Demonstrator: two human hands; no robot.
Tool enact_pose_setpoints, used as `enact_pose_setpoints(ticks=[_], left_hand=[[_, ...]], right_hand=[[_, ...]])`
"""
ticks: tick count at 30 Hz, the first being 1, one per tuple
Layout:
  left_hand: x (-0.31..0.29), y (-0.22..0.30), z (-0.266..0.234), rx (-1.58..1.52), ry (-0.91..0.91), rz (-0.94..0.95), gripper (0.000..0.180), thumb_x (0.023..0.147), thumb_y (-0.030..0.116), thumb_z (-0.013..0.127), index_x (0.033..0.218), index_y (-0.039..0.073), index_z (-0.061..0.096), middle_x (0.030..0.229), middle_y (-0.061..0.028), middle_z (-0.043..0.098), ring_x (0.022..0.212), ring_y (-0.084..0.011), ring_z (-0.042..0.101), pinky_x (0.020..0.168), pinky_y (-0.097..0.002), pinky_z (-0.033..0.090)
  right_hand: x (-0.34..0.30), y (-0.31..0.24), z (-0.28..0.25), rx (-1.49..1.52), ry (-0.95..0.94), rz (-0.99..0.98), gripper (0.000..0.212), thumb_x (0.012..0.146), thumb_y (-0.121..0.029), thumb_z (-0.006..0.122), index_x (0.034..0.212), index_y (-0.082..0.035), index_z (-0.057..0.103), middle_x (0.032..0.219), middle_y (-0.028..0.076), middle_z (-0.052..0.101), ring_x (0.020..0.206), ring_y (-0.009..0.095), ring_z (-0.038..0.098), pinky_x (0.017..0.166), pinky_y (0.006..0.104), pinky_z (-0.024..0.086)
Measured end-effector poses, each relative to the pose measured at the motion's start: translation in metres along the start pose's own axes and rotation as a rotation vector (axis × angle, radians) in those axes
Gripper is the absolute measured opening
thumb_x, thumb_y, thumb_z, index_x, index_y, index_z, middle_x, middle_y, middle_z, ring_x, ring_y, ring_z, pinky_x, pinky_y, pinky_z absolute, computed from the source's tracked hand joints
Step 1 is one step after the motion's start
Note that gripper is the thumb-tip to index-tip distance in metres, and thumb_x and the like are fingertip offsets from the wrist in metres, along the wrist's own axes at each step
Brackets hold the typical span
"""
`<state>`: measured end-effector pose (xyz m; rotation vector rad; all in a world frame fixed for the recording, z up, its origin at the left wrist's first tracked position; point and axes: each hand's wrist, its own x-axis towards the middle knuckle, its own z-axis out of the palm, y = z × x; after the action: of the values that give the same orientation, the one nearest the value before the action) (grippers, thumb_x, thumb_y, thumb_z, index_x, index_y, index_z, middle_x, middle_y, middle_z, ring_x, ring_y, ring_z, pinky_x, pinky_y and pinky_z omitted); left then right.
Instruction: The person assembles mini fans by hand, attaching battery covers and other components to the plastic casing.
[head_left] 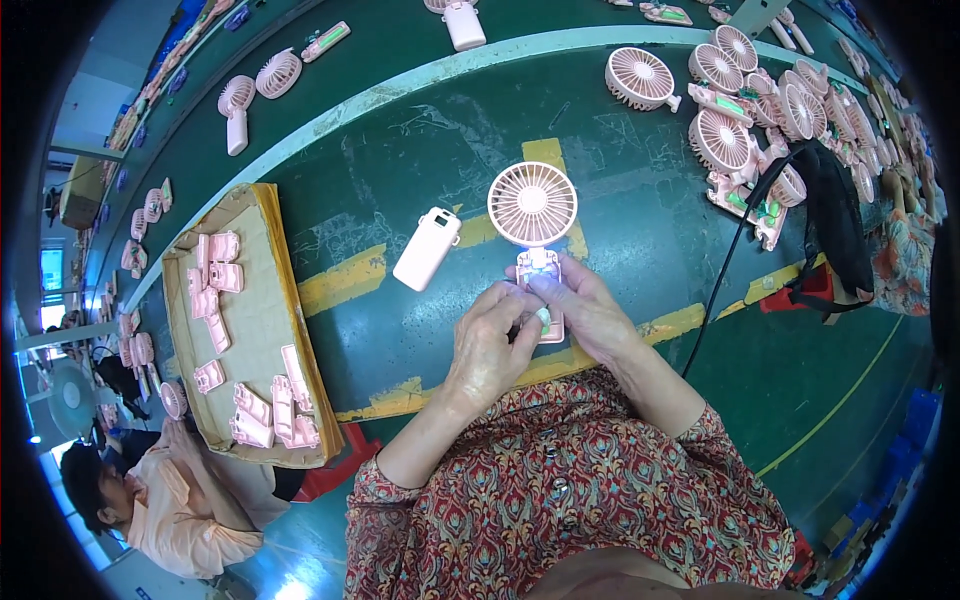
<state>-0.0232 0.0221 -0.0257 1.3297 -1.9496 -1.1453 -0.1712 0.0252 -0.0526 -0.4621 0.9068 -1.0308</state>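
A pink handheld fan (pixel 533 203) lies on the green workbench (pixel 390 330) with its round grille away from me. Its handle (pixel 541 262) is uncovered, and the inside shows near the neck, lit bluish-white. My left hand (pixel 490 338) is closed around the handle's left side, fingers bent over a small pale green part (pixel 544 318). From the right, my right hand (pixel 588 308) grips the handle, its thumb pressed onto the inside just below the neck. What lies under my fingertips is hidden. Left of the fan rests a pink handle cover (pixel 427 249) with a dark window.
At the left, a cardboard tray (pixel 262 330) holds several pink shell pieces. Fans and opened handles are piled (pixel 745 120) at the right, beside a black bag (pixel 835 220) and a dark cable. More fans lie beyond the pale rail (pixel 400 90). A co-worker (pixel 180 490) sits left.
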Motion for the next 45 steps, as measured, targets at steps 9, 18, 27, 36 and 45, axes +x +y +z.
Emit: enact_pose_setpoints(ticks=[9,18,27,36,45], left_hand=[[0.002,-0.005,-0.004,0.004,0.075,0.03,0.017,0.071,0.002,0.066,0.087,0.0,0.061,0.08,-0.0103,0.055,0.072,-0.0238,0.055,0.066,-0.0335,0.046],[0.014,-0.019,-0.046,0.294,0.272,0.06,0.036,0.07,0.004,0.07,0.104,0.002,0.058,0.102,-0.0156,0.058,0.097,-0.032,0.056,0.085,-0.0392,0.045],[0.033,-0.03,-0.071,0.708,0.185,-0.2,0.039,0.069,0.014,0.07,0.1,-0.005,0.058,0.094,-0.0173,0.061,0.086,-0.0296,0.061,0.079,-0.0372,0.048],[-0.002,0.019,-0.033,-0.121,0.092,-0.347,0.047,0.074,0.015,0.07,0.112,-0.007,0.053,0.083,-0.0154,0.067,0.068,-0.0197,0.066,0.064,-0.0321,0.054],[-0.006,0.019,-0.011,0.165,0.043,-0.227,0.058,0.075,0.021,0.067,0.121,-0.008,0.049,0.087,-0.0229,0.065,0.071,-0.0289,0.068,0.066,-0.0361,0.054]], right_hand=[[0.003,-0.005,-0.013,-0.001,-0.21,0.014,0.047,0.087,-0.008,0.06,0.129,-0.001,0.041,0.125,0.011,0.052,0.113,0.018,0.052,0.099,0.0327,0.042],[0.001,-0.006,-0.014,0.056,-0.229,0.027,0.053,0.085,-0.008,0.06,0.132,-0.001,0.037,0.129,0.013,0.049,0.118,0.023,0.049,0.096,0.035,0.044],[0.001,-0.003,-0.013,0.056,-0.212,0.033,0.053,0.081,0.008,0.045,0.132,-0.001,0.034,0.127,0.013,0.049,0.118,0.022,0.05,0.097,0.0327,0.044],[-0.001,0.0,-0.007,-0.01,-0.189,-0.005,0.05,0.083,0.003,0.044,0.132,-0.003,0.035,0.116,0.007,0.053,0.102,0.012,0.054,0.089,0.0297,0.046],[0.0,-0.001,-0.007,-0.049,-0.231,0.026,0.048,0.085,0.0,0.044,0.132,-0.003,0.035,0.117,0.006,0.051,0.105,0.013,0.052,0.085,0.0277,0.045]])
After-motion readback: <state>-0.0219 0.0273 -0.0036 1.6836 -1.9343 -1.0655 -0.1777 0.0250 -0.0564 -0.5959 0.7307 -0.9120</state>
